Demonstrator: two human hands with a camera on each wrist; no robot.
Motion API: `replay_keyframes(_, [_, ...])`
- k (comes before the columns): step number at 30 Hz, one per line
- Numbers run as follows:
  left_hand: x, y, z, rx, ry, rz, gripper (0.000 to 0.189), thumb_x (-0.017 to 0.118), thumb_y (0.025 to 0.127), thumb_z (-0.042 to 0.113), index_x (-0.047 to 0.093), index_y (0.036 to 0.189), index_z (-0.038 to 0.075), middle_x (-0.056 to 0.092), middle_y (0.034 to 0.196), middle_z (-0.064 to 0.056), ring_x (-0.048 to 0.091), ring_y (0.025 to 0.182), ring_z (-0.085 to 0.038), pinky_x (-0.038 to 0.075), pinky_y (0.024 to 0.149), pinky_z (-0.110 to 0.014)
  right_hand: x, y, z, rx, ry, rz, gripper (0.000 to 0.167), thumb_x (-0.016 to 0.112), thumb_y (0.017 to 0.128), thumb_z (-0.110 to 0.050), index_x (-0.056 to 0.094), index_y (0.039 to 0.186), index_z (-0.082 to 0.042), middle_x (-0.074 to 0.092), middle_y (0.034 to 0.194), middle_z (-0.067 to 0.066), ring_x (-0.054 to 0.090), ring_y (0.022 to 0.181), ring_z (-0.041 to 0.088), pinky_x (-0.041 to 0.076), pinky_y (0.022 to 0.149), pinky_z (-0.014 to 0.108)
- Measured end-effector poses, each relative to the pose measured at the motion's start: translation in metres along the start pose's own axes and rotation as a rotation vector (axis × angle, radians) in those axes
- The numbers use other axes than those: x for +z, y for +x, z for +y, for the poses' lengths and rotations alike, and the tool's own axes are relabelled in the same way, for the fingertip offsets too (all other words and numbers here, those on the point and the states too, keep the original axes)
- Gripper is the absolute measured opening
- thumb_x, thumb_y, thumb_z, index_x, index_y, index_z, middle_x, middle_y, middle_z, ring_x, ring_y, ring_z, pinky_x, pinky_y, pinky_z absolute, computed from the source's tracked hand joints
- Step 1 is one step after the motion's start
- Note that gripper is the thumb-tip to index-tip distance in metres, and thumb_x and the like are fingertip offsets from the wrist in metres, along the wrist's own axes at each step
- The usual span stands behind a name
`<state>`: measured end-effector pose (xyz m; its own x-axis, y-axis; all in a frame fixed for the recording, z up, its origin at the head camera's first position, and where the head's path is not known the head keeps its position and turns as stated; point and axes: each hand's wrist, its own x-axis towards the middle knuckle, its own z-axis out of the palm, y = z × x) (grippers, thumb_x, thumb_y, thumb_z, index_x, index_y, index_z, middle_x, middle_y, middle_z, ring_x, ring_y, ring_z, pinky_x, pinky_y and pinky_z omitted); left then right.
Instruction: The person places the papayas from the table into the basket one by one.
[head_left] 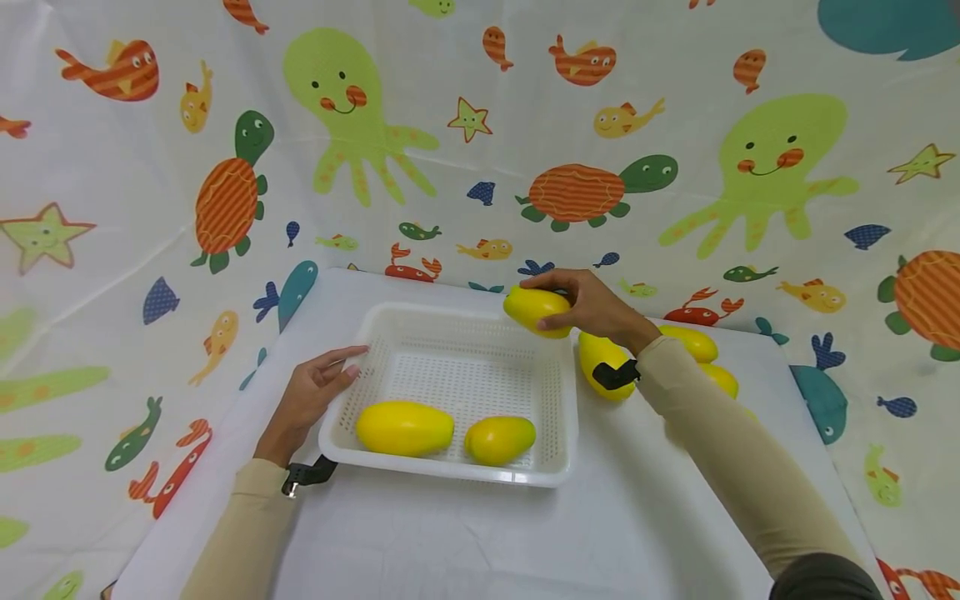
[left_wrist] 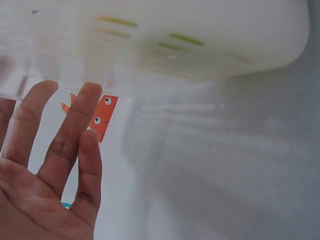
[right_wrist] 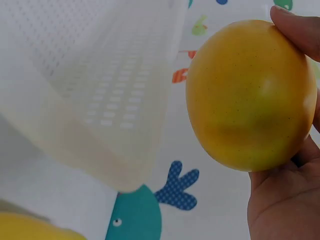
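Note:
In the head view, my right hand [head_left: 577, 302] grips a smooth yellow fruit [head_left: 534, 310], shaped like a mango or small papaya, above the back right corner of a white plastic basket [head_left: 450, 471]. The right wrist view shows this fruit [right_wrist: 250, 95] close up, with the thumb on its upper side and the palm below. My left hand [head_left: 311, 396] touches the basket's left rim, its fingers [left_wrist: 67, 135] fairly straight along the outer wall. Two similar fruits, a longer one [head_left: 405, 428] and a shorter green-tipped one [head_left: 500, 440], lie along the basket's near side.
Right of the basket, several more yellow fruits lie on the white table [head_left: 450, 542], one [head_left: 600, 358] close to the basket wall and others [head_left: 690, 342] partly behind my right forearm. A patterned curtain [head_left: 465, 83] with sea animals rises behind the table.

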<state>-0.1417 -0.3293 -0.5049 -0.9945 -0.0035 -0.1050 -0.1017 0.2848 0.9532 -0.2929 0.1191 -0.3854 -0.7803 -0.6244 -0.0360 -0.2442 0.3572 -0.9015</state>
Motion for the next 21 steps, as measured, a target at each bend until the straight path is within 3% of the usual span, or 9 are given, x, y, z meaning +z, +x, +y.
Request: replay_keyframes(21, [0.002, 0.0, 0.002, -0.008, 0.004, 0.007, 0.058, 0.067, 0.103, 0.047, 0.057, 0.155, 0.023, 0.059, 0.157, -0.008, 0.074, 0.122, -0.016, 0.064, 0.092, -0.03, 0.057, 0.037, -0.013, -0.062, 0.014, -0.114, 0.057, 0.087, 0.088, -0.01, 0.068, 0.141, -0.021, 0.063, 0.146, 0.002, 0.062, 0.124, 0.028, 0.056, 0.112, 0.045])
